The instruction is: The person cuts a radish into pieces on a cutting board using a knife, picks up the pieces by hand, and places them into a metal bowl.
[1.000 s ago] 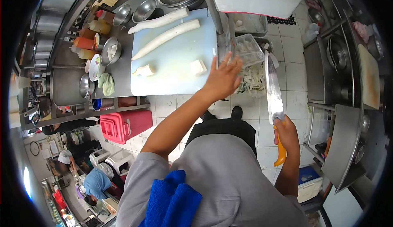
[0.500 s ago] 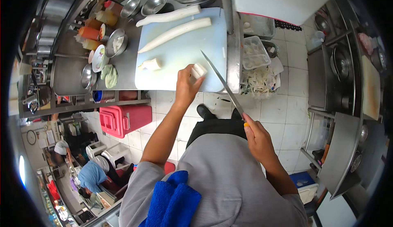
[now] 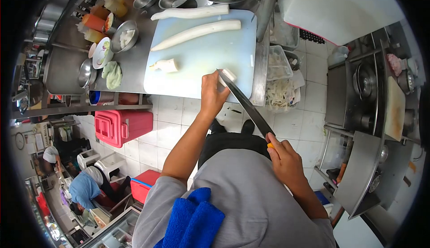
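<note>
My left hand grips a short, squared piece of peeled white radish near the front edge of a pale blue cutting board. In my right hand is a long kitchen knife with a yellow-orange handle. Its blade slants up to the left, and its tip end lies over the piece, close to my left fingers. Contact between blade and piece cannot be made out. Two long peeled white radishes lie across the back of the board. A radish stub rests at the left.
Metal bowls, sauce bottles and a green cloth stand left of the board. Clear tubs and a heap of peelings are at the right. A red bin sits on the floor; a person in blue is at lower left.
The knife has swung left, so its tip end now lies over the radish piece. My left hand still grips the piece, turned a little. The whole view has shifted slightly.
</note>
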A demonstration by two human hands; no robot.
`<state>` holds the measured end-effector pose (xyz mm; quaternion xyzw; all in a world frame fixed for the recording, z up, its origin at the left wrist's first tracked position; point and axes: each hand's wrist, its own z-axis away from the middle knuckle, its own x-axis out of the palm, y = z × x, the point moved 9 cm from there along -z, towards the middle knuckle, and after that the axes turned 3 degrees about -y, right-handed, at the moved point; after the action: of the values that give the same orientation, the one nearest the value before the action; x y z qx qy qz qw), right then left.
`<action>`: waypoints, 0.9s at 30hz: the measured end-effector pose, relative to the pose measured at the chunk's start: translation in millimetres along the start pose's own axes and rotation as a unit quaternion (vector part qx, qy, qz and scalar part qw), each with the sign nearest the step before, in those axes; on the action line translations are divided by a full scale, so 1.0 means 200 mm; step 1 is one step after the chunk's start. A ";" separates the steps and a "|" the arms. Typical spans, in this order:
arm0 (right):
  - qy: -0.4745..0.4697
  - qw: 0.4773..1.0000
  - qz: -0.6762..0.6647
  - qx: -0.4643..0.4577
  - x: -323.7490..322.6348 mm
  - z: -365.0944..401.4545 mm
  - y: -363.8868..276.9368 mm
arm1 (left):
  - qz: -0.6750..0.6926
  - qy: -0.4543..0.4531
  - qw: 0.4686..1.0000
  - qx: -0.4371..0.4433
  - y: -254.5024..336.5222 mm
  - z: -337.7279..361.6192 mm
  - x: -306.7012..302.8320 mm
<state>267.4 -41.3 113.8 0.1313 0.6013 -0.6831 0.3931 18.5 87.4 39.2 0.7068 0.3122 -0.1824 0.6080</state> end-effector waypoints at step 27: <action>0.023 0.995 0.093 -0.011 -0.04 0.03 -0.03 | -0.015 0.008 0.999 0.047 0.03 -0.01 0.00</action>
<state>270.6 -44.1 124.2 0.1978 0.6027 -0.6342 0.4421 22.0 89.2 44.9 0.7315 0.3188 -0.2003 0.5685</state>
